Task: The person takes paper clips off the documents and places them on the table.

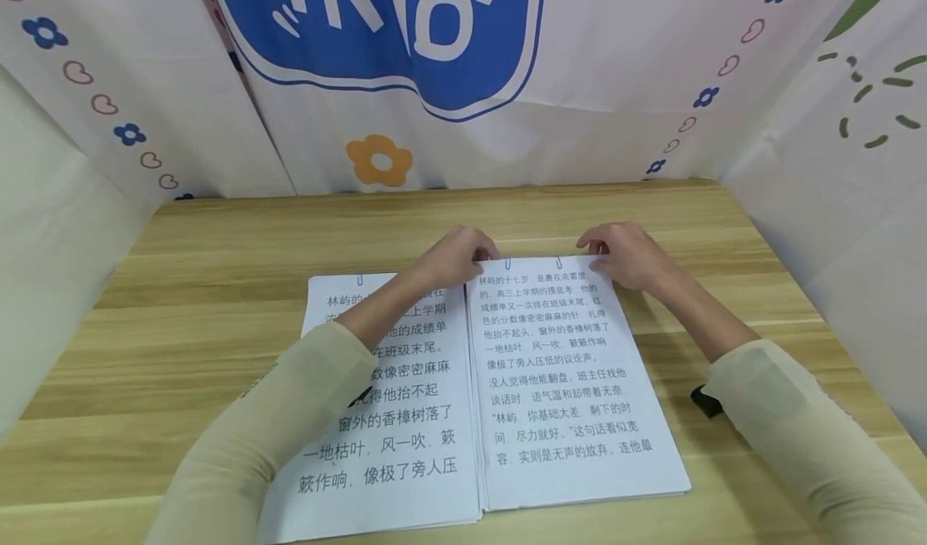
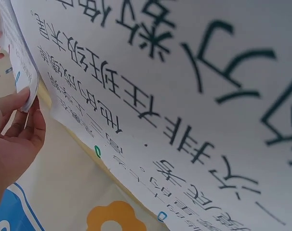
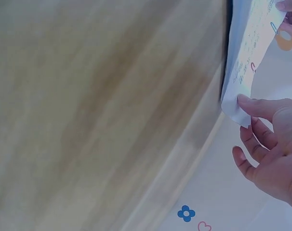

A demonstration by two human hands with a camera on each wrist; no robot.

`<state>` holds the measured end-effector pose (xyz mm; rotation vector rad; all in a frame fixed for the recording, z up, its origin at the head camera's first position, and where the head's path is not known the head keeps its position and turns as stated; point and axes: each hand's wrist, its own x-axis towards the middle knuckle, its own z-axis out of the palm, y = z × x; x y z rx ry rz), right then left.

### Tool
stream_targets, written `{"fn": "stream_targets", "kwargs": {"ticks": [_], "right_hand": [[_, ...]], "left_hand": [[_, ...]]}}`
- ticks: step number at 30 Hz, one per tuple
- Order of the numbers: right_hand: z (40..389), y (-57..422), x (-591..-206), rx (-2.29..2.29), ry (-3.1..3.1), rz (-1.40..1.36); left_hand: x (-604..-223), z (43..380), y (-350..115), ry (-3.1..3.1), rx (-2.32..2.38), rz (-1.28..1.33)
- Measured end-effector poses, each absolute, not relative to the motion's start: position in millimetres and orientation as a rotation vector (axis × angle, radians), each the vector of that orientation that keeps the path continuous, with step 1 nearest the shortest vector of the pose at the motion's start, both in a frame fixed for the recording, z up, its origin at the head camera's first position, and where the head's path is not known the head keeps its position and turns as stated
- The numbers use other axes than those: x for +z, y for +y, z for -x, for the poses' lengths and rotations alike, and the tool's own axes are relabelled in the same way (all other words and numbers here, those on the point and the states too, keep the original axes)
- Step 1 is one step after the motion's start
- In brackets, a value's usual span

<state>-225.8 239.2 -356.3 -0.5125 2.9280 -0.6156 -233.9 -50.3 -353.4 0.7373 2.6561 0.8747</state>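
Two stacks of printed paper lie side by side on the wooden table. My left hand [image 1: 455,257] pinches the top left corner of the right stack [image 1: 572,404], and that forearm crosses over the left stack [image 1: 394,493], hiding part of its text. At the opposite top corner my right hand [image 1: 628,257] pinches the sheets between thumb and fingers, plain in the right wrist view. Between the hands, a blue paper clip [image 1: 508,263] and a red paper clip [image 1: 558,262] sit on the right stack's top edge. A green paper clip [image 2: 97,151] and a blue one [image 2: 162,216] show on the left stack.
Wood tabletop [image 1: 181,303] extends around the papers. Behind it hangs a white cloth [image 1: 579,142] with a blue emblem and an orange flower [image 1: 380,160]. White cloth also borders the left and right sides. A black strap [image 1: 706,401] shows beside the right sleeve.
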Motion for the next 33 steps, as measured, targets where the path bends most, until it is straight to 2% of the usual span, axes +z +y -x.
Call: {"fn": "stream_targets", "kwargs": {"ticks": [33], "right_hand": [[239, 214, -352, -0.736, 2.883, 0.682]], "left_hand": [[-353, 233, -51, 2.664, 0.975, -0.74]]}}
